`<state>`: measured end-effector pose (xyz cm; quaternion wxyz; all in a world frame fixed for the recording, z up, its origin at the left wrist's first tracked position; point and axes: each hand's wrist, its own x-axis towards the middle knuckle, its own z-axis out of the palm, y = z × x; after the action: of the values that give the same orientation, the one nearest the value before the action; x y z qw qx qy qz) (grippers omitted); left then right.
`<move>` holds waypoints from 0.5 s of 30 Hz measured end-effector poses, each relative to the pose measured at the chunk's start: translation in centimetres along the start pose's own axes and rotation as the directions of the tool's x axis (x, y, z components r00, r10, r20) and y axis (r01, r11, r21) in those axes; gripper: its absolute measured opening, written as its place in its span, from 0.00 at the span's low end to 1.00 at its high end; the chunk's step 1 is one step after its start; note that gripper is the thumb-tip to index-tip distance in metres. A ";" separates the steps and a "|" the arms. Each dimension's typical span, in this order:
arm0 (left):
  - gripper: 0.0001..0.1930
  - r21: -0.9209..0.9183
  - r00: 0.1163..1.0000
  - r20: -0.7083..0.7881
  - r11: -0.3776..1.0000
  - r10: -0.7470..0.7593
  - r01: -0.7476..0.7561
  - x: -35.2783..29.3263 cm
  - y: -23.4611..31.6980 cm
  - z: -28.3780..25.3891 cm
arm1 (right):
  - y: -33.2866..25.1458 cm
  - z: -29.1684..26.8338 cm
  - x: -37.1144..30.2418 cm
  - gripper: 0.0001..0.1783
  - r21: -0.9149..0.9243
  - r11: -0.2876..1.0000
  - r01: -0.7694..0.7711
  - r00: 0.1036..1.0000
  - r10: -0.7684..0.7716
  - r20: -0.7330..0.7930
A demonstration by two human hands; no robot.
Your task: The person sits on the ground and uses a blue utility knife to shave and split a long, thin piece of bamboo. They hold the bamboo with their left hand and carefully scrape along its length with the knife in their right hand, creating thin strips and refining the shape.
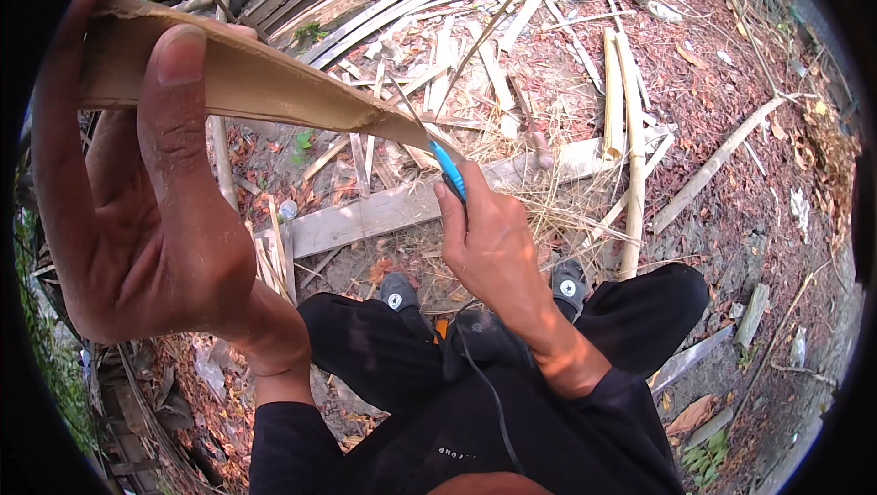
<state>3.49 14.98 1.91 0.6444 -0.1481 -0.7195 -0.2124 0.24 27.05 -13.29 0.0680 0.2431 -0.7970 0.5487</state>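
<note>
My left hand (174,212) is raised at the left, gripping a flat tan strip of wood or split bamboo (283,89). The thumb presses on the near face, and fingers wrap behind its wide end. From there the strip slants down to the right toward my right hand (498,244). That hand is closed around the blue handle of a knife (448,169). A thin dark blade runs up-left from the handle and meets the strip near its far end. Exactly how deep the edge sits in the strip cannot be made out.
Between and beyond my shoes lies a grey plank (365,218) with straw-like shavings (571,203) on it. Two pale poles (630,157) rest to the right. Split slats (493,75) are scattered farther off, and a long stick (717,166) lies on leaf-strewn ground.
</note>
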 end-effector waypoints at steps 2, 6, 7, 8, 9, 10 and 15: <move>0.16 -0.019 1.000 -0.006 1.000 0.013 -0.013 -0.4 -0.3 0.6 | 0.3 0.1 -0.2 0.09 -0.030 0.999 -0.019 1.000 0.020 0.024; 0.16 -0.056 0.999 -0.030 0.998 0.013 -0.015 -0.9 -1.3 0.3 | 2.3 2.1 -0.5 0.08 -0.003 0.997 -0.072 0.997 0.073 0.034; 0.16 -0.040 0.999 -0.029 0.999 0.016 -0.017 -0.8 -1.4 0.2 | 2.4 2.4 -0.6 0.08 -0.014 0.997 -0.075 0.996 0.075 0.039; 0.16 -0.025 0.999 -0.028 1.000 0.017 -0.018 -0.8 -1.6 0.1 | 2.5 2.8 -0.5 0.09 -0.025 0.997 -0.076 0.996 0.077 0.042; 0.16 -0.014 0.999 -0.046 1.000 0.006 -0.007 -0.8 -1.8 0.2 | 2.6 3.1 -0.5 0.09 -0.036 0.996 -0.076 0.996 0.078 0.046; 0.15 -0.005 0.999 -0.054 1.000 -0.005 0.005 -0.8 -1.9 0.1 | 3.0 3.6 -0.3 0.08 -0.088 0.995 -0.042 0.999 0.044 0.019; 0.14 -0.128 0.991 -0.072 0.986 -0.112 0.102 -1.6 -0.7 1.6 | 12.9 6.3 -0.9 0.08 -0.262 0.952 -0.158 0.985 0.170 0.025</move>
<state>1.96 15.28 0.16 0.6496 -0.1405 -0.6857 -0.2969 -3.95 25.19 -26.98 0.0347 0.1780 -0.8806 0.4378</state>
